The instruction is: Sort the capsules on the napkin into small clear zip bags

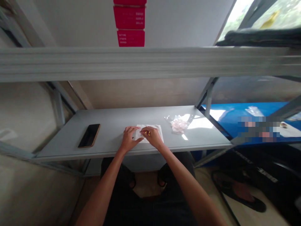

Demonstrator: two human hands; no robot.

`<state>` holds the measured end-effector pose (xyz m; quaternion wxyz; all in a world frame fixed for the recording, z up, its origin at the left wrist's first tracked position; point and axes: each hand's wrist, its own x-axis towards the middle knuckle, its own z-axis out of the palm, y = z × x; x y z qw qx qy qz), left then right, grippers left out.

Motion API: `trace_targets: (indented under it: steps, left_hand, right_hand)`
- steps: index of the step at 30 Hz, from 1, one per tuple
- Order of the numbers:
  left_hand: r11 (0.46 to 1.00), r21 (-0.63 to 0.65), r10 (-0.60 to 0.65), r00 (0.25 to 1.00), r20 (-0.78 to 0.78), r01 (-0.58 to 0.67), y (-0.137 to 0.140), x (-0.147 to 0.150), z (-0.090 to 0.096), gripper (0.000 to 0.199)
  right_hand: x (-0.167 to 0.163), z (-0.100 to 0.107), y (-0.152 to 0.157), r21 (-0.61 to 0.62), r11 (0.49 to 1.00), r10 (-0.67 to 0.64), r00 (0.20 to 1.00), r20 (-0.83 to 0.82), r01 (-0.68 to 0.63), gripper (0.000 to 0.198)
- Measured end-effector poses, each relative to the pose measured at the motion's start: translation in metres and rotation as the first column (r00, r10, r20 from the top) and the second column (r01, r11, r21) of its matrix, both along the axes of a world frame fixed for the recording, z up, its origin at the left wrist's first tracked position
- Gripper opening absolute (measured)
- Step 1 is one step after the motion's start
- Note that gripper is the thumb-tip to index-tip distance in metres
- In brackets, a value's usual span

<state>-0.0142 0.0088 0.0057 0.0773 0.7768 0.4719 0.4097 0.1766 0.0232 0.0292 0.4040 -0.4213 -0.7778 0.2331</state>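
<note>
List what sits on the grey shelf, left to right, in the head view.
Black phone → left hand → white sheet under both hands, right hand pinching a small yellow piece → crumpled clear plastic bag.

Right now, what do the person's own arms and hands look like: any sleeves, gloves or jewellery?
Both forearms are bare to the frame edge, no sleeves showing. The left hand and right hand wear no gloves. No watch or wristband shows on either wrist. Rings are too small to tell.

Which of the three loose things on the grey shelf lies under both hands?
The white sheet: the left hand and right hand rest on it, while the phone and clear bag lie untouched either side.
</note>
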Motion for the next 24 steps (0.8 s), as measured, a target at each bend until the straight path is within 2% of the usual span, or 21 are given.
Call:
trace_targets:
  steps: [4, 6, 8, 10, 12, 16, 20, 24]
  left_hand:
    - [1.000, 0.013, 0.006, 0.999, 0.035, -0.006, 0.001, -0.001, -0.001, 0.055]
    - [1.000, 0.009, 0.015, 0.998, 0.056, -0.016, 0.001, -0.001, 0.000, 0.053]
    - [1.000, -0.001, 0.027, 0.997, 0.078, -0.027, 0.000, -0.001, 0.001, 0.051]
    - [0.999, -0.022, 0.040, 0.994, 0.104, -0.038, 0.000, -0.002, 0.001, 0.050]
    - [0.998, -0.050, 0.056, 0.987, 0.151, -0.049, 0.000, -0.003, 0.000, 0.049]
    - [0.994, -0.085, 0.091, 0.963, 0.254, -0.072, 0.003, -0.007, -0.005, 0.051]
    - [0.996, -0.065, 0.067, 0.980, 0.189, -0.056, 0.004, -0.007, -0.006, 0.054]
    - [0.999, -0.045, 0.026, 0.991, 0.132, -0.020, 0.003, -0.005, -0.006, 0.054]
  right_hand:
    - [-0.010, -0.004, 0.006, -0.029, 0.999, 0.039, 0.999, 0.017, -0.038, 0.025]
    - [-0.004, -0.006, 0.008, -0.054, 0.998, 0.036, 0.999, -0.035, -0.038, 0.025]
    - [0.011, -0.009, 0.010, -0.075, 0.997, -0.039, 0.993, -0.113, 0.031, 0.024]
    - [0.033, -0.012, 0.012, -0.082, 0.983, -0.177, 0.972, -0.153, 0.166, 0.023]
    - [0.054, -0.016, 0.013, -0.067, 0.960, -0.279, 0.956, -0.096, 0.273, 0.022]
    - [0.075, -0.026, 0.008, 0.001, 0.967, -0.253, 0.961, 0.113, 0.255, 0.014]
    - [0.071, -0.033, 0.002, 0.032, 0.969, -0.246, 0.943, 0.224, 0.245, 0.005]
    - [0.066, -0.032, -0.003, 0.049, 0.971, -0.240, 0.949, 0.204, 0.235, 0.009]
